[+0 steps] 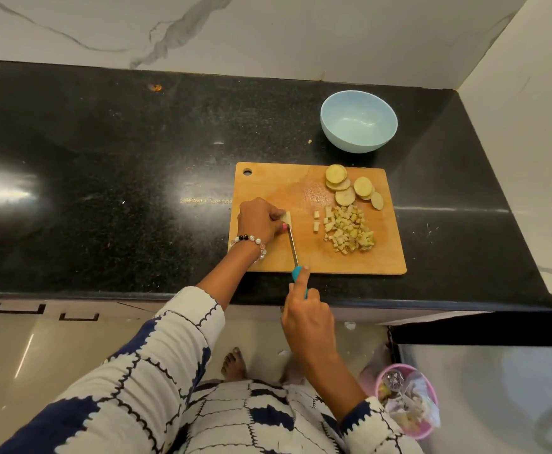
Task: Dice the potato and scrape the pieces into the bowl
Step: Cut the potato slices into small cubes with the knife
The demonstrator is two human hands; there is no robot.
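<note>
Potato work sits on a wooden cutting board (317,253) lying on a black speckled counter (120,165). The left hand (259,220) rests on the board's left part, its fingers curled down to pinch a small pale potato piece (286,217) against the wood. A beaded bracelet (250,243) circles that wrist. The right hand (305,317) hangs over the counter's front edge, fingers wrapped round the teal handle of a knife (296,257), with the forefinger stretched along the handle's top. The thin blade runs from the handle up across the board, and its tip meets the held piece just beside the left fingertips.

Right of the blade, a heap of diced potato (350,232) lies in the board's middle right, with a few loose cubes just to its left. Beyond the heap, near the board's far right corner, several round potato slices (350,188) overlap one another, uncut. A pale blue bowl (359,121) stands on the counter behind the board, apart from it; nothing shows inside it.

Both sleeves are white with a dark blue pattern. On the floor at lower right stands a pink bin (409,401) holding crumpled wrappers and scraps. Marble-veined white wall (268,31) rises behind the counter.
</note>
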